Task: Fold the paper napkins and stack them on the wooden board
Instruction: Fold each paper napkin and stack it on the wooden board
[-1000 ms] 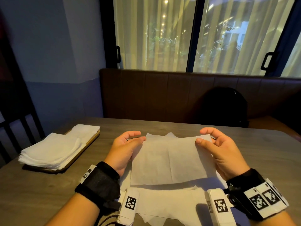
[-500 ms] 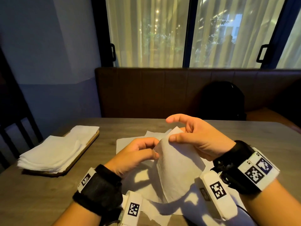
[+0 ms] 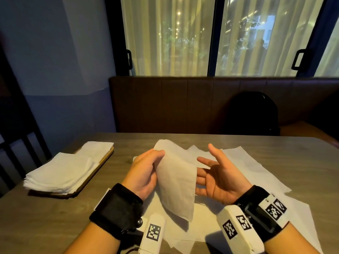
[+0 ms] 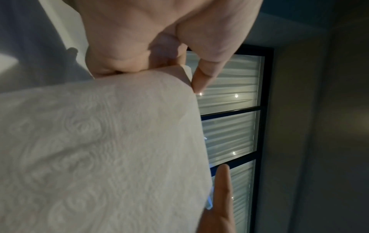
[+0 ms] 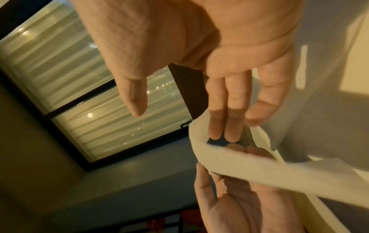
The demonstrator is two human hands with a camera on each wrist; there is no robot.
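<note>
My left hand (image 3: 152, 162) pinches the top edge of a white paper napkin (image 3: 176, 180), which is folded in half and hangs on a slant above the table. In the left wrist view the thumb and fingers clamp the napkin (image 4: 99, 149) at its corner. My right hand (image 3: 212, 164) is beside it, palm facing left, with straight fingers (image 5: 219, 110) reaching into the open fold of the napkin (image 5: 249, 170). To the left, the wooden board (image 3: 107, 156) carries a stack of folded napkins (image 3: 60, 171).
Several unfolded napkins (image 3: 256, 171) lie spread on the wooden table (image 3: 45, 226) under and to the right of my hands. A brown bench (image 3: 183, 103) with a black bag (image 3: 251, 112) runs behind the table. A dark chair (image 3: 18, 140) stands at the left.
The napkin was held flat between both hands. My right hand carried its side over to the left and let go. Now only my left hand holds the doubled napkin.
</note>
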